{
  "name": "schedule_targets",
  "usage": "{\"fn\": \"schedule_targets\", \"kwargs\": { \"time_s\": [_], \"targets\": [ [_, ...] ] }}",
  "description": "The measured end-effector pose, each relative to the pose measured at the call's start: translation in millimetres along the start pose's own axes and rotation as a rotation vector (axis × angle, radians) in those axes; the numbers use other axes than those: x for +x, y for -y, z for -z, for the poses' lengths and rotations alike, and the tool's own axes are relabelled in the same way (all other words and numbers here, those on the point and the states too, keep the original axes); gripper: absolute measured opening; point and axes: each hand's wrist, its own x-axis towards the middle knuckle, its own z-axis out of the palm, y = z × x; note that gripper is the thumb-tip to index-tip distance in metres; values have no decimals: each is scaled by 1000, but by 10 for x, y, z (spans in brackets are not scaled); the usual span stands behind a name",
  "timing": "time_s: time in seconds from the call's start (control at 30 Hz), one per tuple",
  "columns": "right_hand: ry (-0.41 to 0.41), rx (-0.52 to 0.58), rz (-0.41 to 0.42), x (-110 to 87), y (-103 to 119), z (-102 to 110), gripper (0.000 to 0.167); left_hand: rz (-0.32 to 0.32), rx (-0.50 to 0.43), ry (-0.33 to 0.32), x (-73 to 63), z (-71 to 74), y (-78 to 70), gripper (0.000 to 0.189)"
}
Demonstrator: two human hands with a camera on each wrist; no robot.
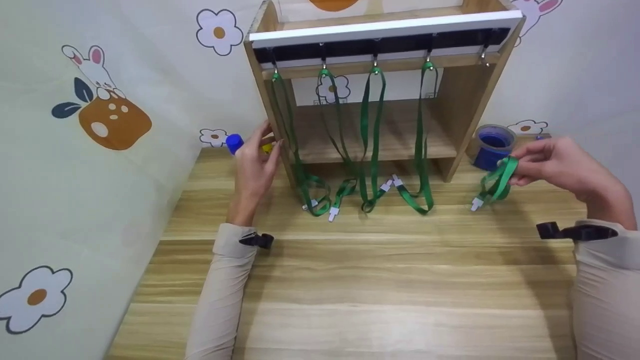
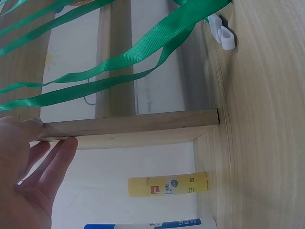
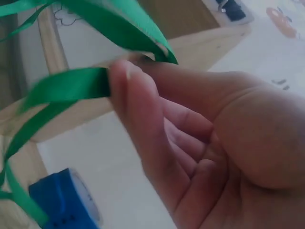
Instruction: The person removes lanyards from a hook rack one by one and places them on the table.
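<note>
My right hand (image 1: 565, 162) pinches a green lanyard (image 1: 506, 180) between thumb and fingertips, to the right of a wooden rack (image 1: 380, 130). The held lanyard hangs in a loop, its white clip (image 1: 477, 203) lowest. In the right wrist view its strap (image 3: 71, 86) comes out from the fingertips. My left hand (image 1: 254, 162) grips the rack's left side panel (image 2: 133, 125), thumb on one face and fingers on the other. Several more green lanyards (image 1: 374, 135) hang from the rack's metal hooks, their ends lying on the table. The rightmost hook (image 1: 483, 55) carries no lanyard.
A blue tape roll (image 1: 485, 157) stands by the rack's right side, near my right hand. Left of the rack are a yellow glue stick (image 2: 167, 185) and a blue-and-white tube (image 2: 147, 225). A patterned wall covering (image 1: 165, 80) runs behind and to the left of the wooden table (image 1: 380, 300).
</note>
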Motion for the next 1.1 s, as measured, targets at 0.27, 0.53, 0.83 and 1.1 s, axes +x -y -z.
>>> {"fn": "schedule_targets", "kwargs": {
  "time_s": [0.27, 0.53, 0.83, 1.1],
  "targets": [
    [152, -6, -61, 140, -287, 8, 32, -14, 13, -10, -12, 12, 7, 50],
    [30, 9, -201, 214, -482, 59, 54, -21, 15, -8, 6, 6, -2, 49],
    [17, 25, -320, 268, -664, 35, 47, -8, 23, -4, 3, 5, -1, 49],
    [-88, -75, -310, 233, -720, 29, 64, -5, 30, 1, 4, 1, -10, 48]
  ]
}}
